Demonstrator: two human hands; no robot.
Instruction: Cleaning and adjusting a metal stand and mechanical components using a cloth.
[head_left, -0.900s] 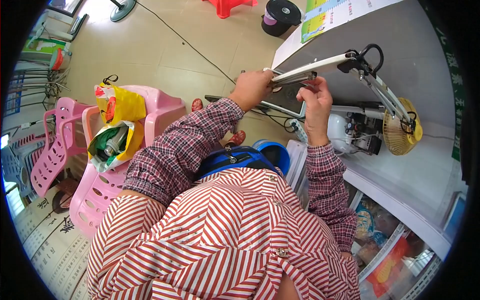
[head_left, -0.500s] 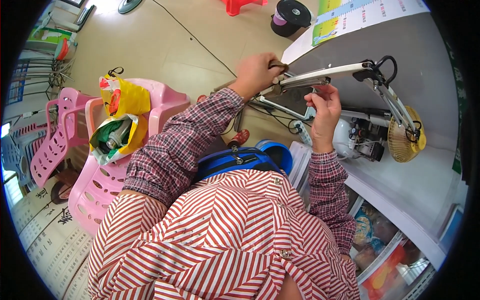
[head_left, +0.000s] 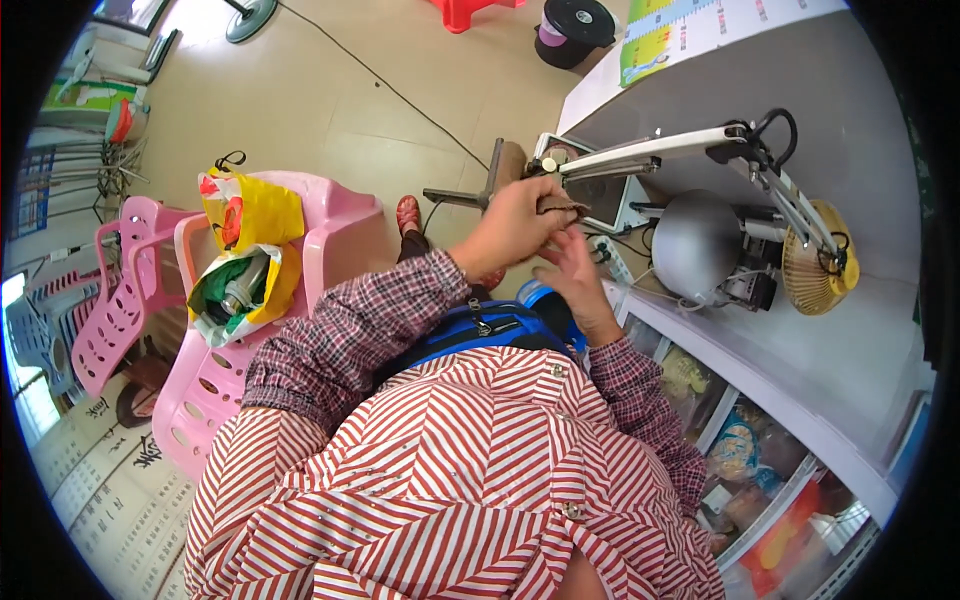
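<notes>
My left hand (head_left: 520,222) is closed around a small dark brown piece that looks like folded cloth (head_left: 562,205), whose edge sticks out past the fingers. Just below and to the right, my right hand (head_left: 580,285) has its fingers apart, with the tips close to the left hand. Whether they touch the brown piece is hidden. Beyond both hands, the white jointed lamp arm (head_left: 650,150) reaches leftward over a white-framed panel (head_left: 630,208), and neither hand is on it.
To the right stand a silver rounded machine (head_left: 695,245) and a yellow fan (head_left: 825,258) on a white cabinet (head_left: 770,345). A power strip (head_left: 608,258) lies near my right hand. Pink chairs (head_left: 335,215) with a yellow bag (head_left: 265,208) are at left. A black bucket (head_left: 572,35) sits beyond.
My left hand has come down from the lamp arm's end toward my body, still with the brown piece. The right hand has moved left and down, away from the lamp arm to beside it.
</notes>
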